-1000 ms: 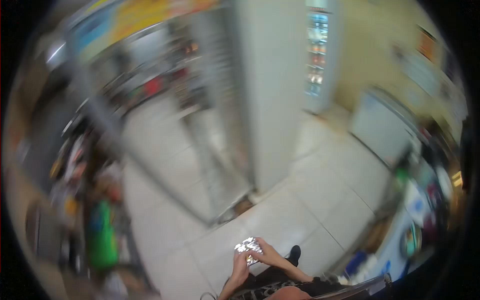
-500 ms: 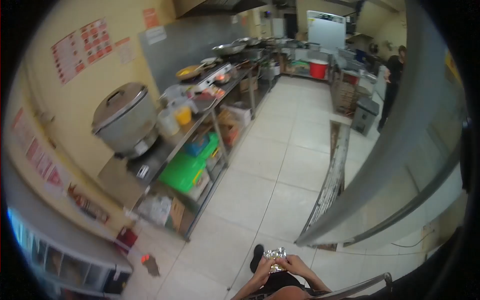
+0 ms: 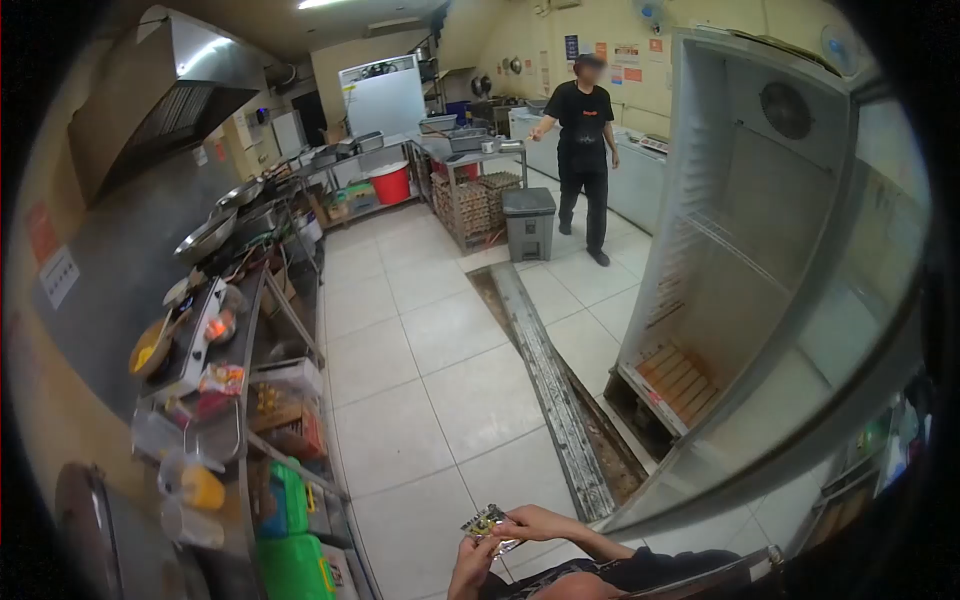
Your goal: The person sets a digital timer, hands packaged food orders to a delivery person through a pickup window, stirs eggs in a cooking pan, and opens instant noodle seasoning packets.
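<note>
A small shiny foil packet is held up in front of my body, low in the head view. My left hand is closed on its lower left side. From the right, my right hand pinches the packet's edge, the fingers partly over it. The two hands are close together, and the packet's silver surface shows between and above them. What is inside the packet cannot be seen.
A person in black stands beyond a grey bin. On the right is an open upright fridge. A floor channel with a metal grate runs ahead. Left are a cooking counter and green containers. A red bucket stands further back.
The view has swung right from the left wall and rice cooker, bringing the person and the open fridge into fuller sight. Both hands still hold the foil packet, now tilted differently.
</note>
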Motion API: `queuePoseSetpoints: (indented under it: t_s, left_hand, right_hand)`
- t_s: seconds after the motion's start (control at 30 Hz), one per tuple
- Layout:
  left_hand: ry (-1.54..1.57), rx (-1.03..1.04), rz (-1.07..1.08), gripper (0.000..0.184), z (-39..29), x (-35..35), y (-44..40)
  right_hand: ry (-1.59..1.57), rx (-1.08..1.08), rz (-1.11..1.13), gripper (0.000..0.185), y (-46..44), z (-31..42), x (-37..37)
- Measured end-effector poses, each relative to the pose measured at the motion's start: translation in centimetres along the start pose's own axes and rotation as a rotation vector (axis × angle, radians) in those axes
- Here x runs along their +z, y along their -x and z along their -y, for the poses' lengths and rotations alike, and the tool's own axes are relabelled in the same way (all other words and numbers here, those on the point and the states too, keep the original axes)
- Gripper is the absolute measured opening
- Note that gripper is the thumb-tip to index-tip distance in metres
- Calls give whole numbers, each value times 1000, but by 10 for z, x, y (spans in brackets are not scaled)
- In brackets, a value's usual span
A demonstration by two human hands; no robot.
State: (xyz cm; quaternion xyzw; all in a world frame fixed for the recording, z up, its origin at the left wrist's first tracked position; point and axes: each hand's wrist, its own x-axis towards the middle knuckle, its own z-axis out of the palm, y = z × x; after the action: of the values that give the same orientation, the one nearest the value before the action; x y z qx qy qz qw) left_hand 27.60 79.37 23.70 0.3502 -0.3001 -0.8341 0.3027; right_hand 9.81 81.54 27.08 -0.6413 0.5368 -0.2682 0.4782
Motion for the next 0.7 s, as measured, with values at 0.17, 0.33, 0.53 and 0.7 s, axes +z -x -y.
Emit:
queuePoseSetpoints:
  t_s: [0.17,0.33,0.53,0.7]
  left_hand:
    - [-125,-118,134,31,-91,-82,-124]
    - [-24,3,159,33,-212,-104,-273]
    - [87,100,135,24,-306,-85,-437]
    - [139,143,-57,20,-333,-167,-641]
  right_hand:
    - [-159,105,-162,47,-138,-11,-114]
    - [-26,-27,-980,36,-280,-39,-362]
    - [-125,185,-1275,66,-396,-114,-607]
    - [-384,227,-1358,78,-534,-211,-821]
